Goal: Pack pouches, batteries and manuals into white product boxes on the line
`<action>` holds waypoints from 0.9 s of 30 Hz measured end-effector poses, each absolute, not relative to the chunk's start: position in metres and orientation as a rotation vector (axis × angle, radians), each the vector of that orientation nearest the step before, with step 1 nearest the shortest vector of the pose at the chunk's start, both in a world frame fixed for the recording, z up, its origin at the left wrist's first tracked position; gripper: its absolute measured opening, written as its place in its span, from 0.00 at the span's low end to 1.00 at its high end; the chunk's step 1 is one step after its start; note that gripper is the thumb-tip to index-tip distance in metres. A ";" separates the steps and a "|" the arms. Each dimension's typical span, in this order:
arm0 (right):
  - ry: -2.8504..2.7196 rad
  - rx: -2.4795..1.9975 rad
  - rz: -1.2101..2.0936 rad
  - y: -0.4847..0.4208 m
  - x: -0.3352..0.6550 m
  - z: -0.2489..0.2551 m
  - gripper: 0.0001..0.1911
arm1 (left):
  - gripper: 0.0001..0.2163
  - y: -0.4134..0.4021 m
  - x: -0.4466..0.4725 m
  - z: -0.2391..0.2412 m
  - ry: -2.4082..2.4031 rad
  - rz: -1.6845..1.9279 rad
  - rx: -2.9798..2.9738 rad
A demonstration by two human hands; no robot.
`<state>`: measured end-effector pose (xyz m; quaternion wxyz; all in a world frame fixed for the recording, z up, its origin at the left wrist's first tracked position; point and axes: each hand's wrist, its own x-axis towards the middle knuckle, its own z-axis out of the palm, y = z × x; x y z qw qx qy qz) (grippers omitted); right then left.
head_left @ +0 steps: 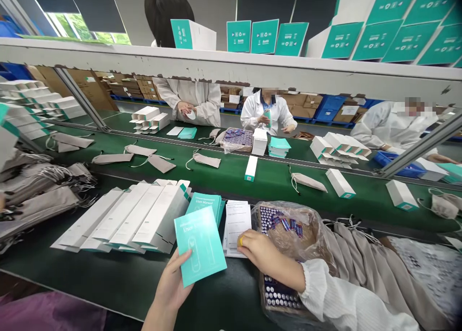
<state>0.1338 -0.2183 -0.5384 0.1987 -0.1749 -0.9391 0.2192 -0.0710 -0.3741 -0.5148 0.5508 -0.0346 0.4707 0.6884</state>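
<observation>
My left hand [172, 279] grips a teal user manual [200, 247], its cover facing up, in front of a stack of the same manuals [216, 203]. My right hand [265, 254], with a yellow cover on one fingertip, has its fingers bent and pressed together on the right edge of a white printed leaflet [235, 220]. That leaflet lies on top of a pile beside the manuals. Under my right forearm is a plastic-lined box of batteries [265, 220], partly hidden by the arm. White flat-sided boxes [144, 215] lean in a row left of the manuals.
A green conveyor belt [231, 177] carries white boxes [340, 183] and grey drawstring pouches [308, 181]. More pouches pile at left [39, 206] and right [355, 254]. Overhead, a white shelf [216, 64] holds teal-and-white boxes. Several co-workers in white sit or stand across the belt.
</observation>
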 end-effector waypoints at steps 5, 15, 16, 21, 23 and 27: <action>-2.292 -0.689 0.491 -0.200 0.146 -0.512 0.14 | 0.36 -0.375 -0.062 -0.519 0.984 1.541 -0.098; -2.502 -0.153 0.591 -0.277 0.150 -0.482 0.18 | 0.25 -0.333 -0.005 -0.503 0.713 1.419 -0.067; -2.528 -0.158 0.563 -0.277 0.150 -0.486 0.17 | 0.25 -0.332 -0.004 -0.503 0.737 1.421 -0.066; -2.619 0.000 0.435 -0.267 0.164 -0.499 0.15 | 0.27 -0.329 -0.003 -0.506 0.874 1.460 -0.052; -2.670 0.059 0.472 -0.265 0.173 -0.496 0.13 | 0.27 -0.329 -0.004 -0.507 0.901 1.469 -0.055; -2.755 -0.341 0.603 -0.238 0.193 -0.485 0.16 | 0.28 -0.334 -0.011 -0.508 1.013 1.464 -0.071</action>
